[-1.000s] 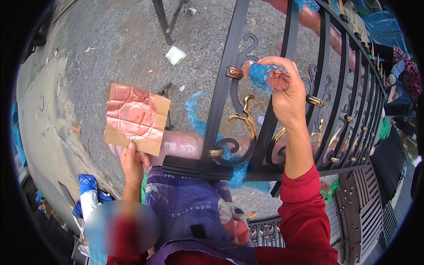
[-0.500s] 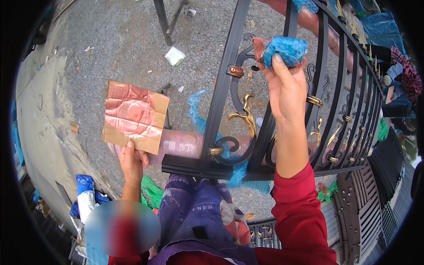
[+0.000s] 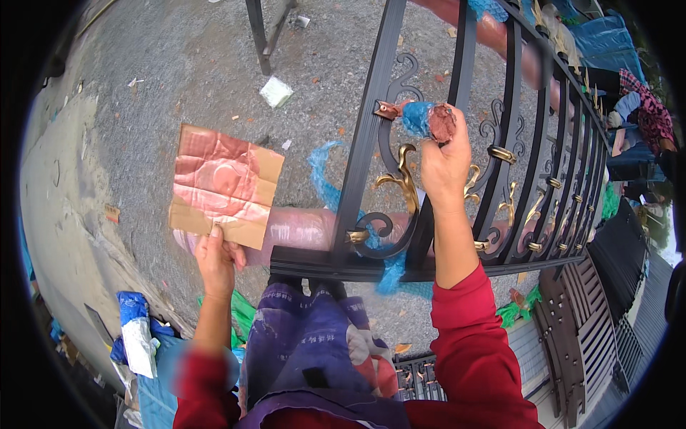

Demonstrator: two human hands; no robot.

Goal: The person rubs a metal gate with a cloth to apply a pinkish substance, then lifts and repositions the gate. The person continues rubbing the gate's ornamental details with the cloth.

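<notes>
My left hand point(image 3: 216, 259) pinches the lower edge of a creased cardboard sheet point(image 3: 227, 182), whose face is smeared with shiny copper-coloured paint around a ring mark. In my right hand point(image 3: 446, 168) is a sponge pad point(image 3: 443, 124), copper-brown at one end and wrapped in blue plastic. Its blue side is at, or very close to, a copper-coloured collar point(image 3: 387, 109) on the black metal railing point(image 3: 366, 136); whether they touch, I cannot tell. Below my right hand, gold paint covers a leaf ornament point(image 3: 406, 182) and a lower collar point(image 3: 357, 237).
A pink plastic-wrapped roll point(image 3: 300, 227) lies under the railing, with blue netting point(image 3: 325, 179) beside it. A black metal leg point(image 3: 259, 39) stands beyond. Another person point(image 3: 643, 107) is at the far right. Dark slatted panels point(image 3: 575, 322) lie at the lower right.
My right hand has come down and slightly left, turning the sponge pad so its blue side faces the copper collar. The cardboard stays in my left hand, shifted slightly right in view.
</notes>
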